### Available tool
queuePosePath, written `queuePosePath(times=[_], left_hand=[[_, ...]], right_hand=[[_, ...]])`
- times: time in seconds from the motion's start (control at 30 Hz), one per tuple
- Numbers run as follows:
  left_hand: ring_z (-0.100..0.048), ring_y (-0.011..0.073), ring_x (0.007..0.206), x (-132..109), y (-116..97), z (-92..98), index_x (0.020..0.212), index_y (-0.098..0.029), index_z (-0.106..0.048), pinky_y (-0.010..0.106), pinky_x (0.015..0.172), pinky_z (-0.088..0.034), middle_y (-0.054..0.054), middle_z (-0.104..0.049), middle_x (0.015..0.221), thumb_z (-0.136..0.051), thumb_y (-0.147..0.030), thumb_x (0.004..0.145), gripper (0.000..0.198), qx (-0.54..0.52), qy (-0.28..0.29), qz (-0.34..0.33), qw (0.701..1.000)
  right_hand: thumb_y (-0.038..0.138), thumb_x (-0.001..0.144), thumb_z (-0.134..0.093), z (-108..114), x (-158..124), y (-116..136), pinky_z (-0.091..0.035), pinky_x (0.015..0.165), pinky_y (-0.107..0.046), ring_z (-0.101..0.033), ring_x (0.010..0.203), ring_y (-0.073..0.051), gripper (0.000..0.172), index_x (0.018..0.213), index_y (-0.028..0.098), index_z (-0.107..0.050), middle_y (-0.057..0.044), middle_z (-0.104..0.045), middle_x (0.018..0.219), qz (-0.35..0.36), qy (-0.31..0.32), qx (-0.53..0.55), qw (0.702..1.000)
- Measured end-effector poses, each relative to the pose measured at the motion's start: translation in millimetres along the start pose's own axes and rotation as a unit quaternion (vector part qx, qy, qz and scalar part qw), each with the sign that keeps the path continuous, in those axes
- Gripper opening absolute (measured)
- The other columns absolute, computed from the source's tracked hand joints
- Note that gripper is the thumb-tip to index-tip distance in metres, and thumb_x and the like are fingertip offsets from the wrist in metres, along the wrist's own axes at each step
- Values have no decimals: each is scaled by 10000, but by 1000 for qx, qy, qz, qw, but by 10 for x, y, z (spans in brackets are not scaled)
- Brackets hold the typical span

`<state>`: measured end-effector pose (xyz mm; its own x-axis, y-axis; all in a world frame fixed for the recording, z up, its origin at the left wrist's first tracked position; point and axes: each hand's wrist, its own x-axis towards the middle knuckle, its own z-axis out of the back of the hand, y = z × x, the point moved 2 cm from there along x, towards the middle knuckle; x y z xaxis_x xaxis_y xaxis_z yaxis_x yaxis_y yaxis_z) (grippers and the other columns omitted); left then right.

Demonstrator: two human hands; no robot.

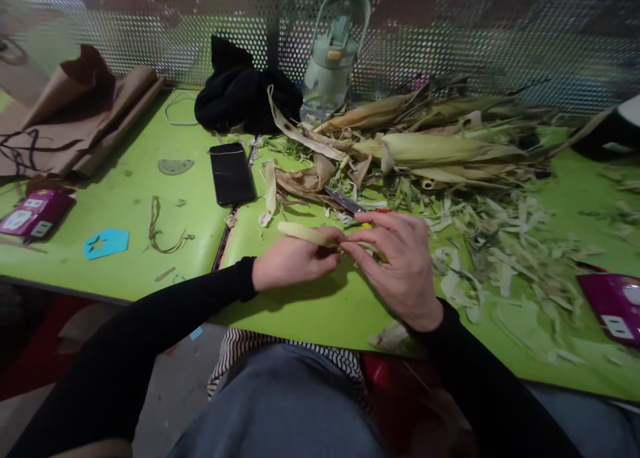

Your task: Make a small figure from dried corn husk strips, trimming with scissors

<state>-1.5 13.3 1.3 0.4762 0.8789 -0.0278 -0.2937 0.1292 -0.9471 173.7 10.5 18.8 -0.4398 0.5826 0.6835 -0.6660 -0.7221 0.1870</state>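
A pale, dry, papery husk strip (306, 233), long and narrow, is pinched at both ends: the left hand (293, 263) closes on it from 9 o'clock, and the right hand (403, 265) nips its other end with fingertips from 3 o'clock. The strip lies between them, just above the smooth green table (130, 198). At 12 o'clock lies a grey blade (343, 200); at 1 o'clock, a heap of fibrous corn ears (440, 148). One flat black phone (231, 173) lies at 10 o'clock, and one pale green plastic bottle (333, 58) stands behind.
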Motion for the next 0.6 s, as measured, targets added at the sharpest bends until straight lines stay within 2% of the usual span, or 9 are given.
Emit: queuePosePath(times=[0.13,0.23,0.3,0.37,0.47,0.53,0.6], left_hand=[[-610,122,716,9,-30,-22,955,-142,-633,251,692,-489,23,-677,821,-652,-292,852,183,-89,42,11,995],[-611,112,710,38,-1,-10,958,-125,-622,245,693,-491,26,-677,792,-627,-327,892,212,-181,23,15,983],[-623,112,725,51,22,-1,943,-114,-630,258,727,-507,38,-692,809,-617,-339,908,227,-217,3,28,976],[-639,117,757,57,33,5,901,-106,-648,273,769,-518,52,-707,844,-608,-344,919,242,-227,-5,41,973],[-641,111,749,63,33,13,854,-107,-657,264,761,-514,46,-710,830,-607,-334,925,243,-222,-10,57,973],[-622,98,695,66,34,21,829,-109,-646,247,717,-501,35,-703,777,-604,-332,929,249,-216,-6,71,974],[-600,88,640,66,34,26,816,-107,-636,233,673,-483,22,-685,717,-599,-321,932,246,-204,8,85,975]], right_hand=[[315,882,-713,-29,-44,-54,-512,847,-426,-667,907,-240,122,970,250,-658,-33,-738,941,-69,29,71,995],[427,879,-702,-50,-93,-112,-534,792,-407,-677,920,-247,345,1151,235,-611,-71,-719,1045,-163,21,99,981],[450,877,-700,-55,-101,-143,-542,763,-400,-683,917,-246,408,1200,229,-585,-84,-711,1079,-189,14,109,976],[411,888,-696,-44,-81,-153,-541,735,-389,-680,863,-234,282,1096,239,-616,-57,-719,980,-168,12,97,981],[290,892,-696,4,-26,-115,-529,749,-407,-671,818,-232,86,935,263,-626,-27,-714,857,-79,-13,54,995],[217,883,-698,33,-1,-66,-522,789,-423,-676,819,-230,113,940,279,-623,-16,-727,857,-17,-29,49,998],[177,875,-701,35,1,-18,-522,815,-415,-684,821,-217,164,969,286,-622,-7,-747,887,27,-16,73,997]])
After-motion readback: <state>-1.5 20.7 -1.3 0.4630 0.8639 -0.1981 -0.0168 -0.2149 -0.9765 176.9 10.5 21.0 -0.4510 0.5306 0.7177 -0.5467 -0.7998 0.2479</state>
